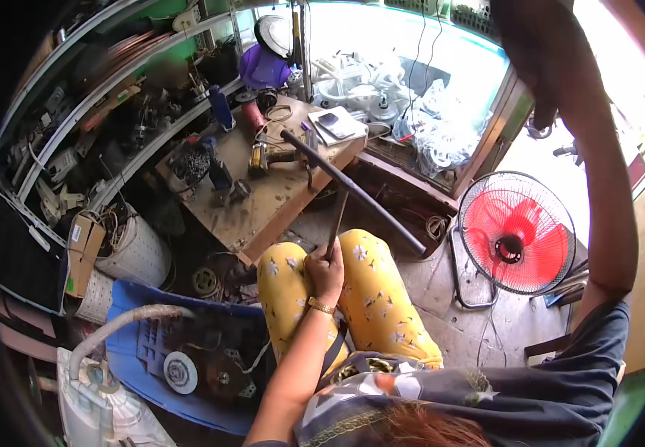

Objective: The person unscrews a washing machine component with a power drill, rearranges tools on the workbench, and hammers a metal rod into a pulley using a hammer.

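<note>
My left hand (325, 277), a gold-coloured watch or bracelet at its wrist, is closed around the thin stem of a T-shaped metal tool (353, 193). The tool's long dark bar slants across the top of the stem, above my knees, from over the bench edge down to the right. My right arm is raised along the right side of the view. The right hand (535, 56) is dark and blurred at the top edge, so its fingers and anything in them cannot be made out. Left of my legs lies a blue plastic housing (132, 328) with a white pulley-like disc (181, 372) inside.
A wooden bench (263, 212) ahead carries tools, a tin of small metal pieces and a notebook (337, 125). A red floor fan (517, 232) stands at right. Cluttered shelves (132, 86) line the left, with a perforated white drum (140, 253) below. Behind, a glass case (382, 45) holds plastic parts.
</note>
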A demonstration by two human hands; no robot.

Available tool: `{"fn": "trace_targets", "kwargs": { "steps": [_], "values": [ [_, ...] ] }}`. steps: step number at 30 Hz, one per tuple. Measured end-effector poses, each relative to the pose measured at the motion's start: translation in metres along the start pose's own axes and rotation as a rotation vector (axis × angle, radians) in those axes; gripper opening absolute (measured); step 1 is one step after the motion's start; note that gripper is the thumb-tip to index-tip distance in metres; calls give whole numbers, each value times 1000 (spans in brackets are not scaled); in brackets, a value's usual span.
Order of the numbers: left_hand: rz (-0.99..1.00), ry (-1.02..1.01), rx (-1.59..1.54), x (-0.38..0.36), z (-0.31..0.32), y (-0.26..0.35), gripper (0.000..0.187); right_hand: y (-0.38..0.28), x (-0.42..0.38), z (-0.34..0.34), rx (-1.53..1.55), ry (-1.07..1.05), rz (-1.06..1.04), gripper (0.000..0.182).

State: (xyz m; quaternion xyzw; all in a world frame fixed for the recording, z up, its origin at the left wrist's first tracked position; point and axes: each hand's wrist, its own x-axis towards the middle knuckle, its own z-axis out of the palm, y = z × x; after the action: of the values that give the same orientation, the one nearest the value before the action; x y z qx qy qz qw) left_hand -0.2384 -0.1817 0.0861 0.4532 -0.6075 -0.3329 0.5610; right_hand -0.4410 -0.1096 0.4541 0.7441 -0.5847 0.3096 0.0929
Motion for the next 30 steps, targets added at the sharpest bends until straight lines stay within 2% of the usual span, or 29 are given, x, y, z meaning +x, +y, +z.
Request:
{"fn": "trace_targets", "kwargs": {
  "steps": [2,3,4,5,7,8,9,10,12,13,14,15,17,19,21,23,25,27,28,29,30],
  "values": [
    [13,-11,-46,1,0,0,37,7,-7,-13,61,42,1,18],
    [-3,-7,-59,0,2,-2,38,-9,-10,8,3,-53,-33,17],
    [-17,1,-74,-1,5,-9,40,-27,-17,30,-103,-242,-69,17],
    [-32,3,-81,-1,4,-7,42,-34,-29,50,-199,-305,-274,18],
    [39,-14,-55,4,8,-4,41,-29,-16,30,-196,-330,21,16],
    [58,-14,-43,5,7,-1,41,-3,-9,28,-116,-31,-210,20],
    [64,-16,-20,1,3,-3,41,7,1,8,-95,154,118,25],
    [90,4,-4,0,4,-4,35,22,-2,-4,6,214,89,25],
    [97,-9,-14,2,3,-2,34,43,-18,-32,187,344,32,27],
    [102,-14,-25,1,3,0,33,45,-30,-26,120,271,26,26],
    [73,-31,-25,1,4,-4,31,23,-37,6,-42,109,11,26],
    [103,2,-24,1,6,-4,29,5,-48,32,-155,-91,-94,26],
    [94,-26,61,-1,9,-15,26,-6,-50,40,-150,-252,21,25],
    [157,-40,101,5,11,-6,24,16,-36,9,-182,-99,79,24],
    [170,-47,110,-1,6,-7,22,57,-34,-49,-177,89,177,24],
    [167,-19,35,0,10,-6,21,72,-47,-64,-157,149,202,23],
    [138,-26,13,3,8,-2,19,44,-66,-4,-149,25,127,23],
    [94,-48,39,1,8,-13,18,6,-85,49,-128,-294,28,22],
    [208,-22,71,-1,11,-16,18,9,-85,49,-29,-338,232,19],
    [232,-19,85,7,15,-10,18,12,-72,31,-152,-357,260,20],
    [239,-28,107,8,14,-3,18,26,-62,12,-207,-234,212,23]
  ]
}}
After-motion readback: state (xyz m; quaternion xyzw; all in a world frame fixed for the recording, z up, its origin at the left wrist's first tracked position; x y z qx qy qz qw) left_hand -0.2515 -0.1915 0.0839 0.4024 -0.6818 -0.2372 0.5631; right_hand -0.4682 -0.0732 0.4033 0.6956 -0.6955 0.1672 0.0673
